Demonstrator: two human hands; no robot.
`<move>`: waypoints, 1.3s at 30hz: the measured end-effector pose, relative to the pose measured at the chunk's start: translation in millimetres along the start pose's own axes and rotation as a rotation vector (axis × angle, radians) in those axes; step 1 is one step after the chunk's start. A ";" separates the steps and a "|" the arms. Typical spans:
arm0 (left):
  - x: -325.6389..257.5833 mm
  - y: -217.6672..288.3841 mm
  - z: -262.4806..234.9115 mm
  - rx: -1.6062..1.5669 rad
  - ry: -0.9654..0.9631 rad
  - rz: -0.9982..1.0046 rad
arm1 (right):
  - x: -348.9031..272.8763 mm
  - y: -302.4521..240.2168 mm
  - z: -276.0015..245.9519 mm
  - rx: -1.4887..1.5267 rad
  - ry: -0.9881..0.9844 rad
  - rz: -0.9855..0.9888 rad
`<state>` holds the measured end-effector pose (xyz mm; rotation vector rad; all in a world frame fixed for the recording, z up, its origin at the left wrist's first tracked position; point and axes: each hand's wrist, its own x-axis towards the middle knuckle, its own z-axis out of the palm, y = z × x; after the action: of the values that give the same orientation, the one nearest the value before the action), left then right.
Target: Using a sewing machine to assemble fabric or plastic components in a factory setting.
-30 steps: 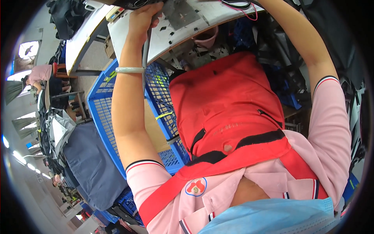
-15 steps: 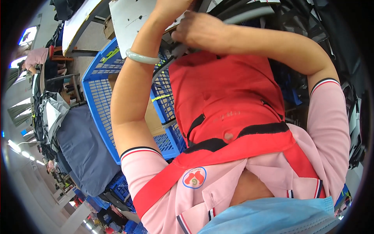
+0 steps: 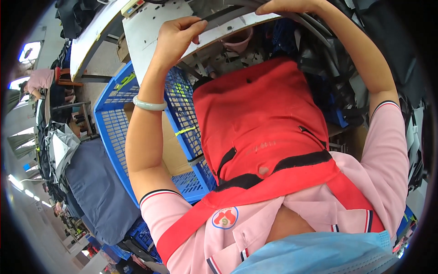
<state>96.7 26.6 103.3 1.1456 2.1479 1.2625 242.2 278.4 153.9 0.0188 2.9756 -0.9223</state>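
A: Head view. State the condition of the left hand (image 3: pixel 179 39).

B: It is at the near edge of the white worktop (image 3: pixel 139 34), toward the near left corner. Thumb and fingers are pinched together on one end of a dark grey flexible strip (image 3: pixel 224 17). A pale green bangle (image 3: pixel 149 104) encircles the wrist.

A: And the right hand (image 3: pixel 292 5)?

B: It is at the upper limit of the view, partly cut off. The fingertips reach the strip; whether they grip it or only rest against it, I cannot tell.

A: Locate the strip.

B: It spans the gap between the two hands, over the worktop and beside its near edge. Contact with the surface cannot be determined. Further dark strips (image 3: pixel 315 29) hang beyond the right hand, past the near edge; whether they join the held piece is unclear.

A: List the adjacent items.

B: Below the near edge: a pink bucket (image 3: pixel 238 43). Left of the red apron (image 3: pixel 264 109): a blue plastic crate (image 3: pixel 112 130) with a tan board (image 3: pixel 172 146) inside and a yellow-green tie (image 3: pixel 185 131) on its right wall. Farther left: a navy cloth (image 3: pixel 102 182) and a co-worker (image 3: pixel 41 80) in pink.
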 end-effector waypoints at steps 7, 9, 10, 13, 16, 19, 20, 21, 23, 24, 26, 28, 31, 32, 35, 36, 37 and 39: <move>43.7 -0.2 1.1 -0.162 0.069 -0.070 | 22.0 30.0 -27.1 0.104 0.006 0.099; 47.0 -0.6 -3.2 -0.173 0.048 -0.084 | 24.5 22.9 -27.0 0.169 0.013 0.094; 48.5 -1.1 -5.7 -0.189 0.026 -0.097 | 25.0 19.2 -27.3 0.172 0.020 0.150; 56.2 -10.5 -12.4 -0.189 0.037 -0.117 | 30.8 11.7 -31.0 0.167 0.016 0.213; 62.3 -10.5 -14.4 -0.201 0.001 -0.094 | 36.1 22.7 -32.2 0.184 0.000 0.194; 68.9 -6.7 -9.6 -0.166 -0.009 -0.074 | 39.1 37.4 -33.0 0.198 0.037 0.129; 70.7 -11.8 -13.8 -0.165 -0.004 -0.077 | 40.2 35.2 -34.8 0.220 0.026 0.128; 73.0 -16.3 -19.4 -0.209 -0.013 -0.087 | 41.1 33.1 -35.7 0.242 0.015 0.128; 76.5 -17.3 -18.9 -0.257 -0.034 -0.092 | 44.2 34.0 -34.1 0.207 0.036 0.162; 77.4 -13.8 -14.7 -0.269 -0.015 -0.093 | 46.5 37.4 -35.8 0.181 0.036 0.162; 79.8 -17.4 -16.2 -0.278 0.015 -0.100 | 49.4 34.2 -37.0 0.172 0.032 0.150; 86.7 -35.9 -33.7 -0.317 -0.010 -0.139 | 55.1 28.0 -36.3 0.147 0.053 0.110; 83.0 -35.1 -36.7 -0.403 0.147 -0.159 | 44.4 43.0 -43.1 0.249 0.179 0.045; 69.2 -25.5 -32.5 -0.361 0.145 -0.089 | 32.8 44.6 -43.8 0.233 0.197 0.088; 51.3 -26.4 -30.5 0.264 0.118 0.075 | 17.5 31.4 -16.9 0.042 0.076 0.072; 48.3 -35.3 -29.8 0.350 0.029 0.080 | 11.8 9.8 2.5 -0.261 0.042 -0.068; 42.3 -24.7 -17.1 0.294 -0.090 -0.024 | 5.8 -16.6 25.6 -0.383 -0.067 -0.185; 43.5 -16.0 4.8 0.174 -0.216 -0.014 | -7.1 -40.3 93.5 -0.456 0.047 -0.510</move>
<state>67.3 60.2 90.0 1.2709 2.1296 0.9134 250.5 192.3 99.9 -0.7609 3.2101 -0.2273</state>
